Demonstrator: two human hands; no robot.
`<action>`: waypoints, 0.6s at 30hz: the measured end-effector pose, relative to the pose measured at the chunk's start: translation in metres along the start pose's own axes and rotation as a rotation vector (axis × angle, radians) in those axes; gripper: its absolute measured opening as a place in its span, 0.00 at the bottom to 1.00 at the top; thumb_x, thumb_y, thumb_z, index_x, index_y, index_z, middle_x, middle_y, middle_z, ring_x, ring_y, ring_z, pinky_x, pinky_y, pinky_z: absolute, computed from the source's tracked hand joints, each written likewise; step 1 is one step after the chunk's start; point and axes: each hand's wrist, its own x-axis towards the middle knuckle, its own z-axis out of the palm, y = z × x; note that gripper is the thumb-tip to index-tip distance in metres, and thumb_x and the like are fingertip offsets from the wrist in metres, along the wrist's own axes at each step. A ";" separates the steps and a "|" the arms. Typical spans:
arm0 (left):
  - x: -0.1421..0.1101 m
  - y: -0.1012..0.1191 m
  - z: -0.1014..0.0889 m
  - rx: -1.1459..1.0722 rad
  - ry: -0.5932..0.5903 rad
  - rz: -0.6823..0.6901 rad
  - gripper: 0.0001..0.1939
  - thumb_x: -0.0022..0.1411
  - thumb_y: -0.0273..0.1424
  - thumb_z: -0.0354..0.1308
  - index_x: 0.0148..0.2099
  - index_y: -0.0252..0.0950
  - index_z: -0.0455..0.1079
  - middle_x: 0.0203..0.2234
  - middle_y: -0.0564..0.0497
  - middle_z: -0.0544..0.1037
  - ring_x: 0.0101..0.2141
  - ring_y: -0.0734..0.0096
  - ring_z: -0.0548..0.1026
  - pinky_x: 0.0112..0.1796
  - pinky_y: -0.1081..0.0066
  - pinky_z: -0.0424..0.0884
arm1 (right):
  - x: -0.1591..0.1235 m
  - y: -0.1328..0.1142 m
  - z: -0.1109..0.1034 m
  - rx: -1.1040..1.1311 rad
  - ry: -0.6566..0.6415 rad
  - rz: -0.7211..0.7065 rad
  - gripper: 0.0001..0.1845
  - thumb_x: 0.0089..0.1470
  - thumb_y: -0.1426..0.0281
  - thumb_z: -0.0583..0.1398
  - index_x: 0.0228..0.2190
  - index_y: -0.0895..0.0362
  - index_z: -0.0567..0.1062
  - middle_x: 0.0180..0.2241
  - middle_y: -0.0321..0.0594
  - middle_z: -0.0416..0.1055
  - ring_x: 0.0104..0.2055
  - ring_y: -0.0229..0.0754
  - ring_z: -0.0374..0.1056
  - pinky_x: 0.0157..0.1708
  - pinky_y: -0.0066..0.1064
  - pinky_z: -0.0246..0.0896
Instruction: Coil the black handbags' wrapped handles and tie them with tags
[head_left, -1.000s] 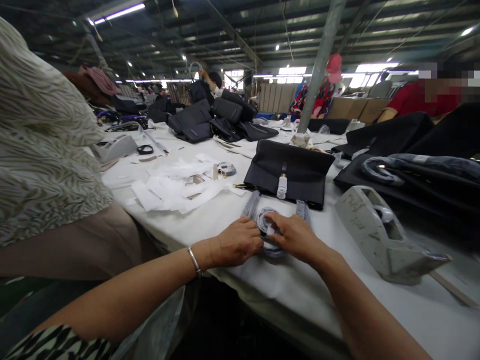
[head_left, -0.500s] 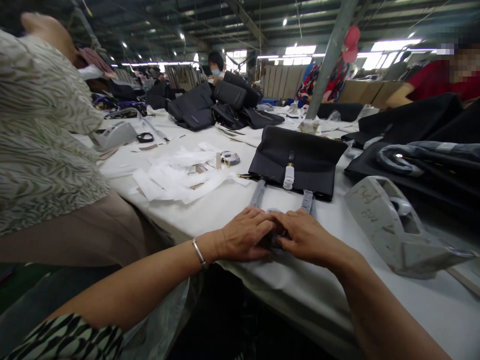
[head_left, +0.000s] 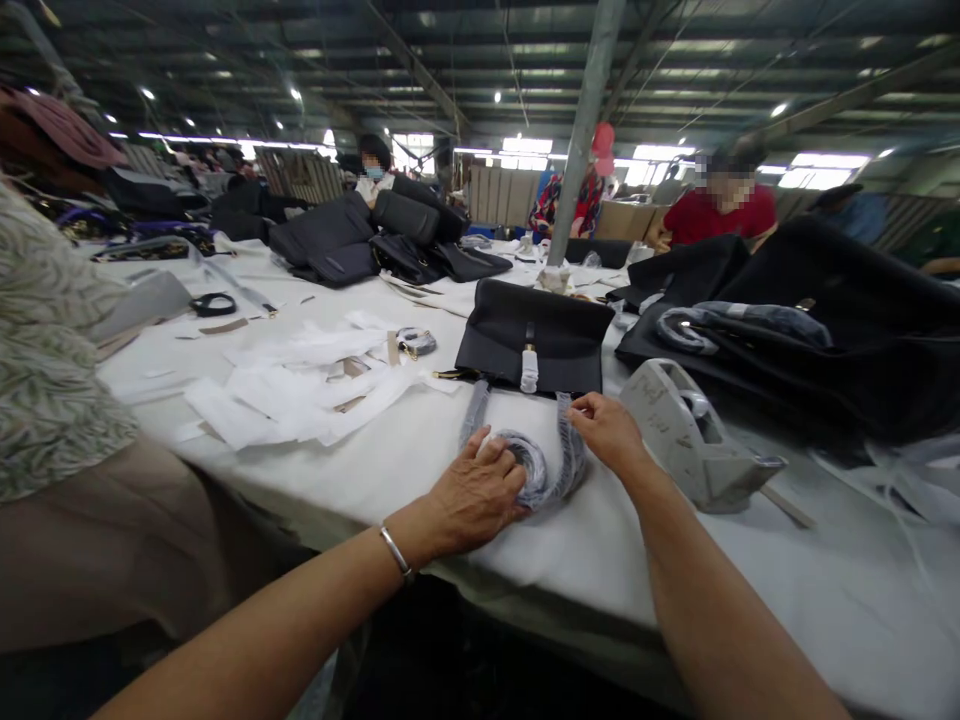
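A black handbag (head_left: 491, 330) lies on the white-covered table in front of me, with a white-wrapped tab at its middle. From its near edge runs a strap (head_left: 566, 470) wrapped in clear plastic, rolled into a coil close to the table's front edge. My left hand (head_left: 480, 490) grips the left side of this coil, fingers curled over it. Farther right, my right hand (head_left: 606, 428) pinches the strap's right length just below the bag. The fingertips of my left hand are partly hidden behind the coil.
A grey tape dispenser (head_left: 694, 435) stands right of my right hand. White paper scraps (head_left: 300, 385) lie to the left. Black bags are piled at the back (head_left: 330, 240) and right (head_left: 862, 350). A person in a patterned top (head_left: 52, 330) stands close on my left.
My hands were together at the table edge, covering the coil. Now they are apart: the right has moved up along the strap, and the coil shows. The view has turned right.
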 end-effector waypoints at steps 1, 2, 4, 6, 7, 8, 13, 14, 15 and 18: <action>0.000 0.000 0.002 -0.023 0.019 0.008 0.19 0.63 0.45 0.56 0.47 0.36 0.67 0.41 0.46 0.71 0.57 0.54 0.58 0.61 0.51 0.41 | -0.004 0.000 -0.001 -0.061 -0.007 0.037 0.15 0.55 0.60 0.56 0.39 0.55 0.76 0.39 0.44 0.76 0.43 0.49 0.71 0.41 0.36 0.61; -0.001 0.000 0.003 -0.050 0.031 0.013 0.18 0.63 0.44 0.56 0.48 0.37 0.67 0.41 0.47 0.71 0.58 0.55 0.57 0.62 0.52 0.40 | -0.008 0.000 -0.003 -0.104 -0.023 0.069 0.18 0.56 0.57 0.55 0.39 0.55 0.75 0.40 0.46 0.76 0.44 0.52 0.71 0.42 0.38 0.61; -0.002 -0.001 0.004 -0.098 0.042 0.012 0.18 0.62 0.44 0.57 0.48 0.37 0.67 0.40 0.47 0.72 0.57 0.56 0.59 0.62 0.52 0.40 | -0.019 -0.001 -0.006 -0.133 -0.066 0.108 0.27 0.55 0.49 0.54 0.44 0.56 0.73 0.43 0.50 0.75 0.47 0.55 0.70 0.43 0.41 0.61; -0.003 -0.002 0.003 -0.124 0.048 0.003 0.18 0.61 0.43 0.58 0.47 0.37 0.67 0.40 0.48 0.73 0.56 0.56 0.61 0.62 0.53 0.41 | -0.029 -0.005 -0.007 -0.130 -0.115 0.099 0.36 0.52 0.44 0.53 0.51 0.58 0.68 0.45 0.54 0.74 0.48 0.57 0.70 0.44 0.43 0.61; -0.004 -0.002 0.003 -0.130 0.056 0.001 0.18 0.60 0.43 0.58 0.47 0.36 0.67 0.40 0.47 0.73 0.55 0.56 0.62 0.62 0.53 0.42 | -0.033 -0.009 -0.007 -0.131 -0.139 0.082 0.39 0.51 0.43 0.54 0.53 0.58 0.66 0.45 0.55 0.73 0.48 0.58 0.69 0.44 0.44 0.61; -0.004 -0.001 0.002 -0.133 0.067 0.003 0.18 0.60 0.43 0.59 0.47 0.36 0.68 0.41 0.47 0.73 0.55 0.56 0.62 0.62 0.53 0.42 | -0.036 -0.013 -0.006 -0.134 -0.159 0.062 0.41 0.49 0.43 0.55 0.54 0.58 0.64 0.46 0.55 0.73 0.49 0.60 0.69 0.44 0.45 0.61; -0.006 0.000 0.003 -0.135 0.115 0.020 0.18 0.58 0.43 0.59 0.44 0.36 0.68 0.40 0.47 0.74 0.54 0.56 0.63 0.62 0.54 0.42 | -0.037 -0.033 0.000 0.156 -0.207 0.167 0.37 0.39 0.64 0.66 0.52 0.58 0.66 0.46 0.55 0.71 0.50 0.61 0.67 0.45 0.46 0.62; -0.007 0.000 0.003 -0.134 0.120 0.017 0.17 0.58 0.43 0.59 0.43 0.35 0.68 0.39 0.47 0.74 0.54 0.56 0.63 0.62 0.54 0.42 | -0.036 -0.035 0.001 0.237 -0.215 0.212 0.38 0.38 0.68 0.65 0.53 0.58 0.65 0.46 0.55 0.71 0.48 0.59 0.68 0.42 0.44 0.64; -0.007 0.000 0.003 -0.131 0.123 0.014 0.16 0.58 0.43 0.59 0.42 0.35 0.68 0.39 0.47 0.74 0.54 0.56 0.63 0.62 0.54 0.42 | -0.036 -0.037 0.003 0.305 -0.224 0.250 0.39 0.37 0.72 0.64 0.54 0.58 0.64 0.44 0.53 0.72 0.44 0.57 0.70 0.38 0.42 0.66; -0.007 0.000 0.003 -0.121 0.125 0.004 0.17 0.58 0.43 0.59 0.42 0.35 0.69 0.39 0.46 0.74 0.53 0.56 0.64 0.61 0.54 0.45 | -0.039 -0.038 0.007 0.484 -0.247 0.325 0.40 0.41 0.75 0.59 0.58 0.59 0.58 0.38 0.47 0.73 0.33 0.47 0.72 0.29 0.34 0.67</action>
